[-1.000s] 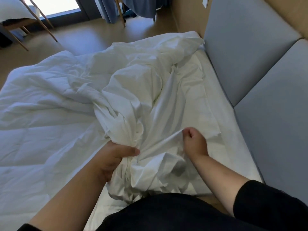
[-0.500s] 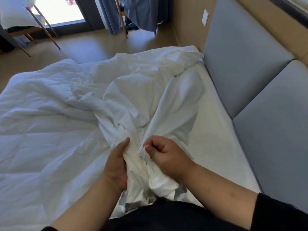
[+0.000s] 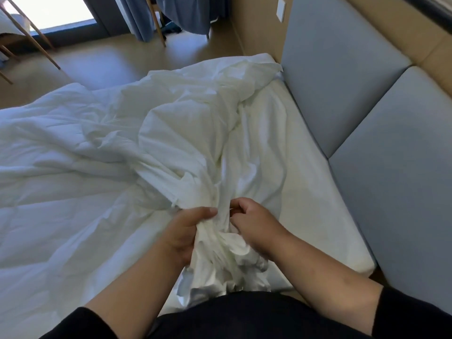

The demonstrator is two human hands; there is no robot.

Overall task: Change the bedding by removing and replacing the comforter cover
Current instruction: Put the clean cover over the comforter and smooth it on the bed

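Note:
A white comforter cover (image 3: 195, 143) lies crumpled across the middle of the bed, gathered into a thick bunch near me. My left hand (image 3: 186, 231) grips that bunch from the left, thumb on top. My right hand (image 3: 254, 223) is curled around the same bunch from the right, fingers pinching a fold. The white quilted comforter (image 3: 56, 167) spreads over the left part of the bed. The bunched cloth hangs down over the bed's near edge against my dark clothing.
The mattress (image 3: 305, 179) in its white sheet shows on the right, against a grey padded headboard (image 3: 342, 77). Wooden chair legs (image 3: 36, 37) and blue curtains (image 3: 141, 15) stand on the tan floor (image 3: 110, 64) beyond the bed.
My right hand came in from the right to meet the left on the bunch. Both hands have gathered more cover, and my view has tilted up slightly.

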